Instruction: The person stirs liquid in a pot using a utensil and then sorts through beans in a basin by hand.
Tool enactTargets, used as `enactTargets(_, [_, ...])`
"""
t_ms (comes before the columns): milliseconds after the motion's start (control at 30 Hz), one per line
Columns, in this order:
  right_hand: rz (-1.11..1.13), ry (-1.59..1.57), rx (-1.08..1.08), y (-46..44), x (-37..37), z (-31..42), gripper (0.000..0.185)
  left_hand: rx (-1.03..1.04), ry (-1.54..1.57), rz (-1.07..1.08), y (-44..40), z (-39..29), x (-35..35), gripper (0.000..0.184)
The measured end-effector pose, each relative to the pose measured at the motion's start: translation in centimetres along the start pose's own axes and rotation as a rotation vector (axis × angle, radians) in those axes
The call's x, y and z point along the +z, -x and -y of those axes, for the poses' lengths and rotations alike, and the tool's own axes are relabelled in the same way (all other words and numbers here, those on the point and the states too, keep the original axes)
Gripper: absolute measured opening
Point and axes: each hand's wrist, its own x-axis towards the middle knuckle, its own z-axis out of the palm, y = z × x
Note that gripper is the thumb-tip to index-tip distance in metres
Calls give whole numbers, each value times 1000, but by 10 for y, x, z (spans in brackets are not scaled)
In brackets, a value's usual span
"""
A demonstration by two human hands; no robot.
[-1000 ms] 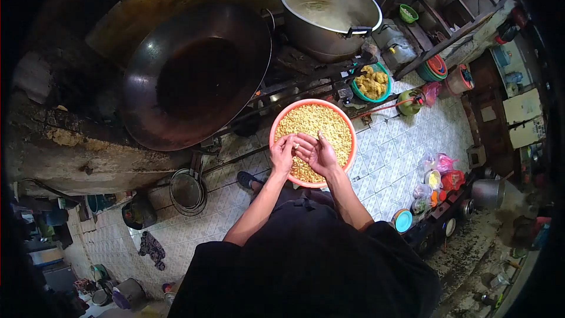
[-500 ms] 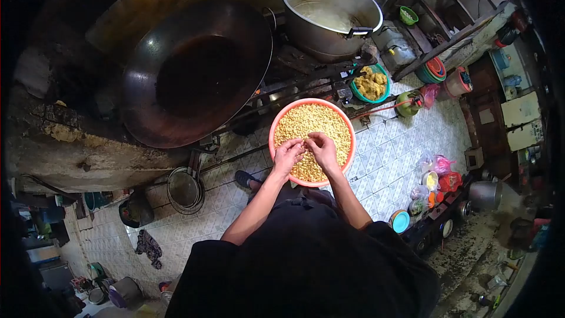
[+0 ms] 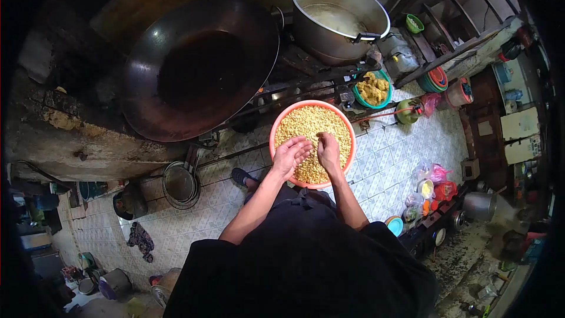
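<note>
A round pink basin (image 3: 351, 156) full of pale yellow kernels or beans (image 3: 312, 123) is in front of my body. Over its left half is my left hand (image 3: 292, 156), palm partly up and fingers apart, with nothing visible in it. On the right, my right hand (image 3: 328, 151) is above the kernels with its fingers curled; whether anything is between them is too small to make out. A small gap separates the two hands.
A large dark wok (image 3: 200, 70) stands at the upper left, beside a deep metal pot (image 3: 338, 20). Right of the pot are a green basin of yellow food (image 3: 373, 89) and a green gas cylinder (image 3: 408, 112). Strainers (image 3: 180, 184) lie left on the tiled floor (image 3: 376, 168).
My hands met at the fingertips half a second ago and are now apart. The left hand has opened. The whole view has shifted slightly.
</note>
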Motion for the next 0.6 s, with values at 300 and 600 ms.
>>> enactTargets(300, [19,-276,403,-10,6,-29,18,118,-242,-134,-7,-4,-9,19])
enactTargets(600, [383,76,507,3,-6,-55,20,93,-120,-219,6,-16,-36,21])
